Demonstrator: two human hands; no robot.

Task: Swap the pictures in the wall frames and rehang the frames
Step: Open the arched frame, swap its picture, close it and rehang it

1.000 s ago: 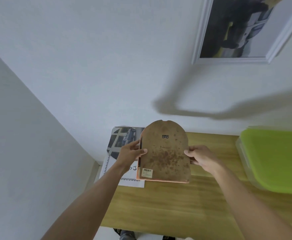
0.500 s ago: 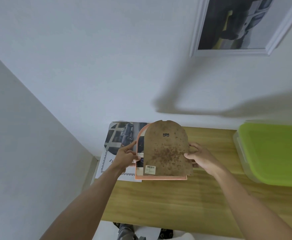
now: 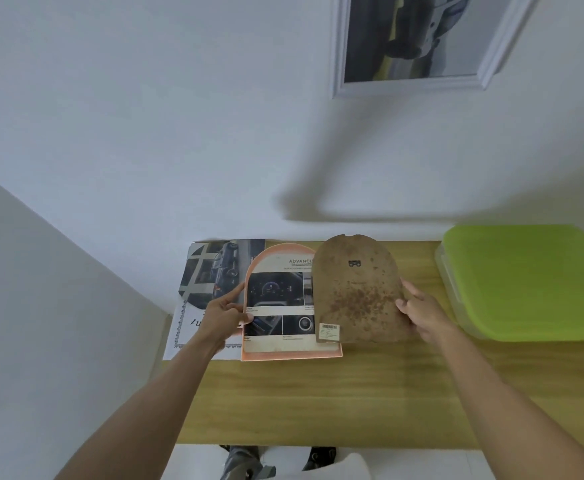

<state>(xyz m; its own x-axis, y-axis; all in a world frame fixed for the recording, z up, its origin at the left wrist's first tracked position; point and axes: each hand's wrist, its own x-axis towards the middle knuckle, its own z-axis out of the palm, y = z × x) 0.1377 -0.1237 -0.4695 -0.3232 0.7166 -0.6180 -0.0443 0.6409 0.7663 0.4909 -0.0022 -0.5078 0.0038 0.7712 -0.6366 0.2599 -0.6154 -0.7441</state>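
Observation:
An arch-shaped orange frame lies face down on the wooden table, with a printed car-interior picture showing inside it. My left hand grips the frame's left edge. My right hand holds the brown arched backing board by its right edge, shifted to the right so it only partly overlaps the frame. Another car picture and a white sheet lie under and left of the frame. A white-framed picture hangs on the wall above.
A clear plastic box with a green lid stands at the table's right end against the wall. A side wall closes in on the left. Bare table surface lies in front of the frame toward me.
My right hand has pulled the brown backing board off to the right, uncovering the picture inside the orange frame. My left hand stays on the frame's left edge.

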